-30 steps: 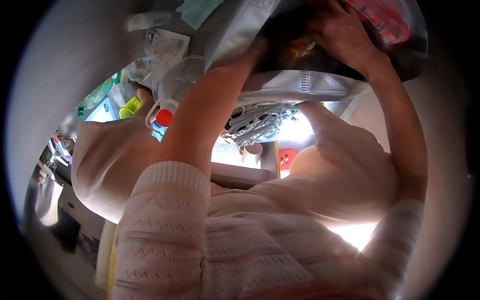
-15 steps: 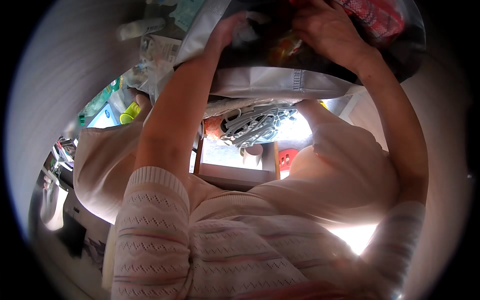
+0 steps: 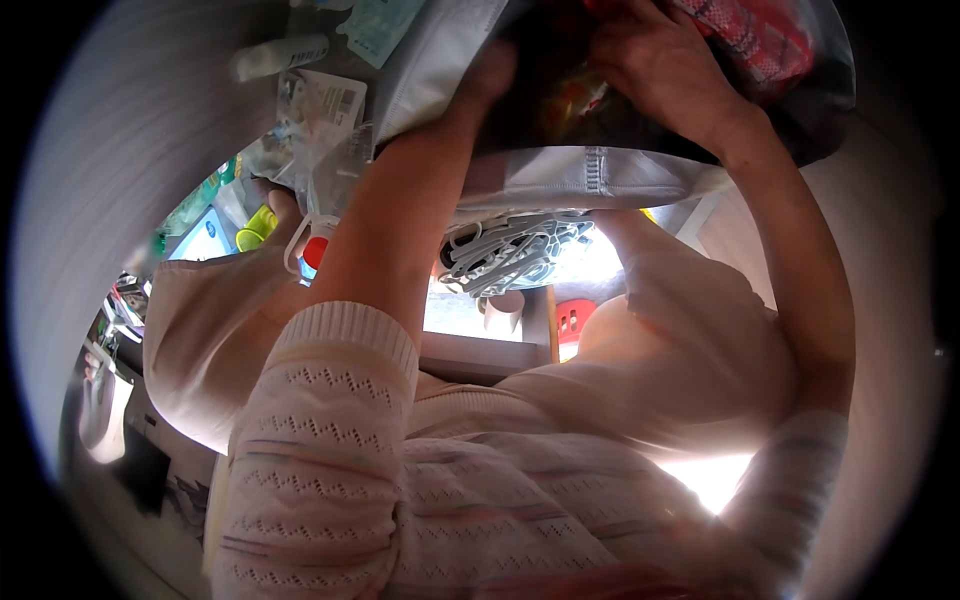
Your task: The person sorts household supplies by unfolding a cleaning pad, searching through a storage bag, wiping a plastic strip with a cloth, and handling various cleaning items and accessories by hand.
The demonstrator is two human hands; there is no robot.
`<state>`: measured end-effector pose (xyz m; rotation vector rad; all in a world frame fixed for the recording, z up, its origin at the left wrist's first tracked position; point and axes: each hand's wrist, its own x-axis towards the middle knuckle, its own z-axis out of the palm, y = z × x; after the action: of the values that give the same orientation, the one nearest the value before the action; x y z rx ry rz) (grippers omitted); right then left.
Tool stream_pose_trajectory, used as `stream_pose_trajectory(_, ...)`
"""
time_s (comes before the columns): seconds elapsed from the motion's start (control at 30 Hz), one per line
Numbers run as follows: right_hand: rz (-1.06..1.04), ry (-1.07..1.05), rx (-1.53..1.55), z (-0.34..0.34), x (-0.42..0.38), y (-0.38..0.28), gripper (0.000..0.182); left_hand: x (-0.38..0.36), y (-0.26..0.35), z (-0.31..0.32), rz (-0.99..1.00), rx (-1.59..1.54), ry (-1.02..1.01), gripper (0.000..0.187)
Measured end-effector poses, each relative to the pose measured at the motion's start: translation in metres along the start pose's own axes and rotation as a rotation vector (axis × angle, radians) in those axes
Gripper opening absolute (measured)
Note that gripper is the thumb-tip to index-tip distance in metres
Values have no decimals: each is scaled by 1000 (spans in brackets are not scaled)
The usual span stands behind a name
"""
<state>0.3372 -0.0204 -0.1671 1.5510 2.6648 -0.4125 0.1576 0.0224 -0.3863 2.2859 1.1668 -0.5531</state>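
Observation:
A large bag (image 3: 540, 172) with a silvery-grey outside and a dark inside gapes at the top of the view. My left hand (image 3: 490, 78) reaches into its left part, where shadow hides the fingers. Over the dark inside, my right hand (image 3: 665, 65) has bent fingers that look closed; what they grip is hidden near the top edge. Right of that hand lies a red-and-white patterned package (image 3: 750, 40). Below the right hand, a small shiny yellow-and-red packet (image 3: 580, 100) shows dimly inside the bag.
Between my legs is an open drawer (image 3: 470, 350) with a bundle of grey hangers or cables (image 3: 515, 250) and a white cup (image 3: 502, 312). A red perforated item (image 3: 574, 318) lies beside it. At left are a white bottle (image 3: 280, 58), clear plastic packaging (image 3: 330, 110) and a yellow-green item (image 3: 258, 228).
My left hand has moved right and into shadow; the whitish thing by its fingers no longer shows. The bag's left side has shifted right, and a red round thing now shows beside my left forearm.

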Motion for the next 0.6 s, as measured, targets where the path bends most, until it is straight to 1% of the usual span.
stream_pose_trajectory(0.3, -41, -9, 15, 1, 1, 2, 5, -20, -3, -11, -7, 157, 86, 32)
stream_pose_trajectory(0.4, -56, -16, 7, 0, 1, 2, 5, -24, 5, -21, -19, -1, 144, 29)
stream_pose_trajectory(0.47, -56, 3, 22, 0, 1, 2, 5, -18, 6, -19, -17, -31, 117, 27)
stream_pose_trajectory(0.6, -40, -3, 6, -1, 3, 2, 5, -17, 1, -17, -18, -7, 106, 29)
